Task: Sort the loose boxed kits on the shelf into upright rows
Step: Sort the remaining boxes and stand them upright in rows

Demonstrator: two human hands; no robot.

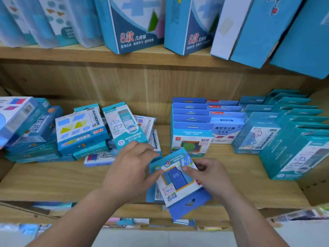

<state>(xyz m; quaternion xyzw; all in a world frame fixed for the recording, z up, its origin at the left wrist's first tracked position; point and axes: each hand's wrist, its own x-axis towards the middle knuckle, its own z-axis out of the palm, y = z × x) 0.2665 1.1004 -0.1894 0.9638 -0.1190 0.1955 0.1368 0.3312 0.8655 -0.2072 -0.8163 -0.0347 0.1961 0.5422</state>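
Both hands are closed on one boxed kit [179, 182] — a white-and-blue pack with a "50" showing in its window, tilted, its blue hang tab pointing toward the person. The left hand [131, 168] pinches the kit's left edge, thumb on the face and fingers curled over the far end. The right hand [211, 177] grips the opposite side, thumb laid on the front and fingers wrapped round the right edge. A teal box [169, 160] lies against the kit's far end, between the two hands. Directly under the grip, a few flat boxes [153, 193] lie on the front edge of the wooden shelf [53, 180].

Just beyond the grip stands an upright row of blue-tabbed boxes [190, 122], with a second row [226, 122] touching it on the right. Further right of the grip come upright teal rows [284, 136].

Beyond and left of the grip sits the loose pile [99, 131] — boxes lying flat and leaning across one another at odd angles. Above everything, tall blue boxes [135, 24] stand on the upper shelf.
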